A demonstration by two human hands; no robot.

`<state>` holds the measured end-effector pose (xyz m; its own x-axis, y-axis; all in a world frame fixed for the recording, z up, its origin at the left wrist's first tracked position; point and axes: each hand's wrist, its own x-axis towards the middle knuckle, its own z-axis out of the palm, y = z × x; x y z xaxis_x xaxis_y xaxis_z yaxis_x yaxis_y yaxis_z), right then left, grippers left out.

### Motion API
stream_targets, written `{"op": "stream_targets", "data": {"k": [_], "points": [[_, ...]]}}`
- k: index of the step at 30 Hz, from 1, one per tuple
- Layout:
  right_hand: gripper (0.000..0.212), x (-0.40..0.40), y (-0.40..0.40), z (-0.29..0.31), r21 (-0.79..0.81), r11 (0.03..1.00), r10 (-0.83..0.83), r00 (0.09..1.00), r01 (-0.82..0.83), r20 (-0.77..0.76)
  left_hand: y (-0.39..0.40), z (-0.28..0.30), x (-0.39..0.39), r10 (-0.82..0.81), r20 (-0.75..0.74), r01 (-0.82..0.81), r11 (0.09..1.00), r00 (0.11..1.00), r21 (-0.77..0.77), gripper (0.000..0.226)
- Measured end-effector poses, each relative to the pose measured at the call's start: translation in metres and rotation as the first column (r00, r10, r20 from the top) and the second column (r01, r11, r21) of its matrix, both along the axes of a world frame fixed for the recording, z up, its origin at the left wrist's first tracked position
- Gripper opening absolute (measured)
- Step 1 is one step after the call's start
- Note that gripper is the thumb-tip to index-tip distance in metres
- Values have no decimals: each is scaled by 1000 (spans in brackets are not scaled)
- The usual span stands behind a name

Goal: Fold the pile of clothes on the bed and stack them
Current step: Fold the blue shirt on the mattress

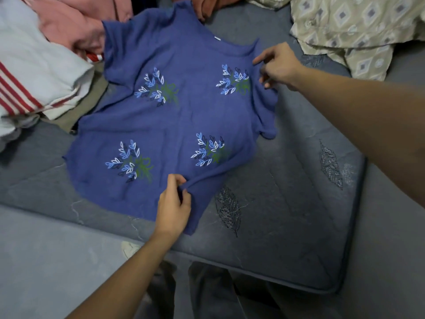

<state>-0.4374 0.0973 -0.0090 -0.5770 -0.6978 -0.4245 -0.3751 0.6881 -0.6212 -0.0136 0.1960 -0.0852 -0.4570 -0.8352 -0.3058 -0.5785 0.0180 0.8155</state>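
Right now the bed [287, 203], with its grey quilted cover, is my working surface, and I've kept a bare stretch of it in front of me so there is room to fold. On that stretch the blue shirt [184, 116] lies spread flat, printed side up with its four leaf sprigs showing, collar away from me and hem toward me, so that I can see both side edges before I turn them in. Its far sleeve overlaps the pink clothes [76, 26] of the pile. Beside that, at my left, sits the white cloth with red stripes [34, 72], which looks already folded. At the far right lies a beige patterned cloth [358, 31], well apart from the shirt, not yet folded I think.

I hold the shirt at two spots along one side, I judge to lift that side as one straight line and fold it over. My right hand [279, 65] pinches the fabric near the shoulder, fingers curled on it. My left hand [174, 203] pinches a ridge of cloth at the hem between thumb and fingers.
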Motion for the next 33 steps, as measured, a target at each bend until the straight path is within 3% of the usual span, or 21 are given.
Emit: {"op": "stream_targets", "data": {"k": [4, 11, 19, 24, 28, 30, 33], "points": [[12, 13, -38, -5, 19, 985, 172, 971, -171, -165, -36, 3, 20, 70, 47, -69, 997, 996, -21, 24], [16, 56, -109, -22, 64, 845, 501, 745, -530, -441, -92, -2, 52, 223, 106, -218, 974, 969, -58, 18], [17, 104, -178, -39, 76, 735, 645, 660, -674, -386, -131, -10, 89, 423, 105, -417, 906, 900, -76, 16], [25, 123, -226, -31, 16, 724, 638, 660, -690, -396, -150, -18, 114, 709, 15, -709, 704, 705, 29, 17], [33, 123, -260, -23, -133, 780, 520, 752, -611, -406, -162, -27, 136, 850, 53, -851, 523, 524, 37, 20], [36, 124, -272, -24, -181, 805, 464, 790, -565, -401, -166, -33, 142, 866, 58, -868, 495, 497, 41, 19], [20, 129, -280, -32, -36, 783, 564, 732, -622, -381, -170, -38, 145, 844, 64, -846, 527, 532, 83, 10]]}}
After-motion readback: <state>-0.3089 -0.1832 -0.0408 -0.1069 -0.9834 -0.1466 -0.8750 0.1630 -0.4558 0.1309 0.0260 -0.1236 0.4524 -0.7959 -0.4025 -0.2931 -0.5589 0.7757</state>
